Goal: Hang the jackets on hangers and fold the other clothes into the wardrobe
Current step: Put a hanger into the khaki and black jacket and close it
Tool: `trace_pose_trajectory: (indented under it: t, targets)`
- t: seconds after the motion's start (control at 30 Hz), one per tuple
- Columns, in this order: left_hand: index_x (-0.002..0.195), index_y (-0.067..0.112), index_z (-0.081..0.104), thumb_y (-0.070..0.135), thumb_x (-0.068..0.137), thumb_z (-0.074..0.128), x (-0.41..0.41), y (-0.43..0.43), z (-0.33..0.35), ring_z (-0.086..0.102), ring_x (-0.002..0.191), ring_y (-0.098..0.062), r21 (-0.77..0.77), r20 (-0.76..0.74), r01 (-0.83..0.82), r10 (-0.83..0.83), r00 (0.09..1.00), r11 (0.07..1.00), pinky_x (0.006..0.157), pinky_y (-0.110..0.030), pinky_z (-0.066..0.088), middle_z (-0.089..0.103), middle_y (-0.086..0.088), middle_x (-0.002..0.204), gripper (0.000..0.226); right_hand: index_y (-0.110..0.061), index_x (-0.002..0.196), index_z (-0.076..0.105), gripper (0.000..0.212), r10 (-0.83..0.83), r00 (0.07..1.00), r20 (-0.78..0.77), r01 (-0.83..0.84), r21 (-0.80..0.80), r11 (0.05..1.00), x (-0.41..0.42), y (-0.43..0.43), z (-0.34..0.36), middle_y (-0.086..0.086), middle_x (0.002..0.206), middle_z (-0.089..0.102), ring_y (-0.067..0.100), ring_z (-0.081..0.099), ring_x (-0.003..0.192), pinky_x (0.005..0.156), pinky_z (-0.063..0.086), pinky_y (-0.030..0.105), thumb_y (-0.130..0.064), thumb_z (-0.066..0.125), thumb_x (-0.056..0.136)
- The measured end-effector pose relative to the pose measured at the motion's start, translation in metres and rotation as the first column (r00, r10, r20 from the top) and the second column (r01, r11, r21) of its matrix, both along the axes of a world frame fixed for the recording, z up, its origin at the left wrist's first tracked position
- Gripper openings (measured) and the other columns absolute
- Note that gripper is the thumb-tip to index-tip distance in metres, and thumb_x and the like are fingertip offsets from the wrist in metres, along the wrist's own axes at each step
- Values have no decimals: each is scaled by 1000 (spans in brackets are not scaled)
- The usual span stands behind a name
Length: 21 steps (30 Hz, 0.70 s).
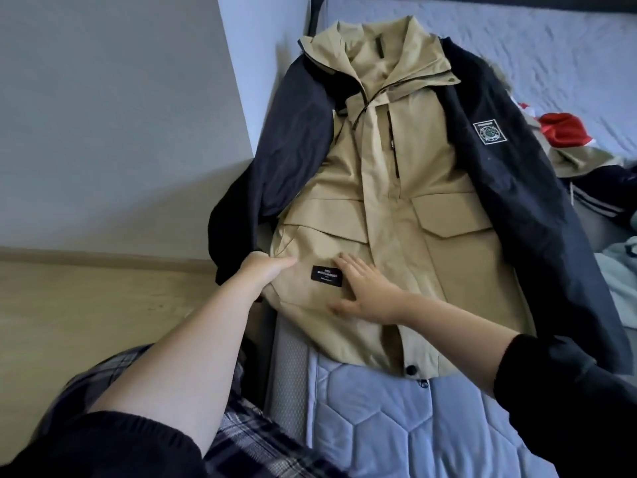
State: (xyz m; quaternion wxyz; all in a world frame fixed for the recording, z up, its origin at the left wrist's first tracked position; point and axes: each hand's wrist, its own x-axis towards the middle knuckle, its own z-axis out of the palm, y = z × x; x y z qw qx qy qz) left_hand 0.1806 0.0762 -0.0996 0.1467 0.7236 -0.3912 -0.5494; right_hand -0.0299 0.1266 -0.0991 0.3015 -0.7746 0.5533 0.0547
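Observation:
A tan jacket with dark navy sleeves (386,188) lies front-up and spread flat on the bed, collar toward the far end. It has two flap pockets, a black label near the hem and a white patch on one sleeve. My left hand (263,269) grips the jacket's left side seam near the lower pocket, fingers curled into the fabric. My right hand (367,291) lies flat with straight fingers on the lower front, just right of the black label. No hanger is in view.
The bed's light blue quilted cover (396,419) runs under the jacket. A heap of other clothes (586,150), red, olive and navy, lies at the right. A grey wall (120,115) and wooden floor (86,305) are to the left of the bed.

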Motion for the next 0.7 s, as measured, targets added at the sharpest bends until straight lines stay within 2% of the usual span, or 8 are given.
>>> trace_pose_trajectory:
  t: [0.1, 0.17, 0.23, 0.3, 0.37, 0.5, 0.6, 0.7]
  targets:
    - [100, 10, 68, 34, 88, 65, -2, 6, 21, 65, 98, -23, 84, -466, -95, 123, 876, 992, 95, -35, 48, 70, -9, 107, 27, -23, 152, -12, 119, 33, 997, 66, -35, 32, 999, 16, 23, 6, -7, 159, -10, 10, -12, 146, 120, 1, 43, -59, 69, 73]
    - [110, 7, 65, 28, 88, 62, -1, 11, 23, 59, 111, -25, 77, -649, -30, 73, 757, 997, 100, -34, 42, 66, -11, 115, 30, -22, 153, -3, 113, -27, 999, 45, 27, -11, 1000, 19, 24, 3, -3, 159, 7, 15, 6, 147, 119, 15, 44, -42, 73, 71]
    - [123, 10, 57, 19, 82, 68, -1, 16, 19, 54, 118, -27, 33, -726, 17, 12, 687, 999, 104, -35, 39, 62, -12, 123, 43, -17, 144, 31, 79, -156, 976, 152, 167, -66, 984, 18, 14, 1, 7, 140, 46, 24, 42, 130, 103, 39, 36, -24, 67, 74]
    - [122, 18, 54, 14, 77, 65, -1, 20, 16, 59, 108, -23, 8, -773, 65, -35, 633, 998, 96, -35, 46, 64, -7, 116, 47, -16, 109, 59, 30, -245, 932, 265, 273, -73, 959, 15, 1, 6, 8, 105, 66, 26, 60, 100, 78, 45, 31, -16, 65, 79]
    - [121, 24, 51, 13, 76, 63, -3, 23, 23, 65, 91, -19, -51, -762, 148, -135, 633, 988, 82, -33, 53, 67, -3, 102, 48, -15, 89, 65, 8, -279, 895, 347, 301, -10, 953, 7, -13, 15, 4, 90, 67, 19, 62, 86, 71, 45, 28, -12, 67, 82]
    - [108, 16, 62, 12, 84, 69, -9, 30, 40, 58, 56, -8, -114, -594, 107, -154, 790, 988, 50, -18, 45, 62, 1, 73, 25, -17, 100, 67, 13, -300, 862, 408, 195, 279, 940, -4, -21, 34, -6, 93, 69, 6, 62, 83, 74, 49, 14, -21, 68, 88]
    - [98, 11, 69, 17, 89, 65, -10, 35, 49, 51, 55, -6, -190, -440, 31, -113, 891, 981, 51, -18, 42, 57, 2, 67, 11, -29, 98, 60, 13, -172, 936, 306, 87, 272, 958, 3, -16, 42, -16, 86, 64, -3, 58, 77, 64, 41, 6, -31, 67, 88]
    - [87, 8, 70, 19, 88, 64, -9, 42, 56, 58, 68, -11, -298, -235, 127, -201, 951, 946, 62, -25, 48, 62, -2, 73, 13, -26, 112, 54, 37, -162, 943, 292, 103, 207, 973, 16, -9, 40, -15, 92, 62, -4, 57, 82, 69, 42, 4, -32, 73, 81]
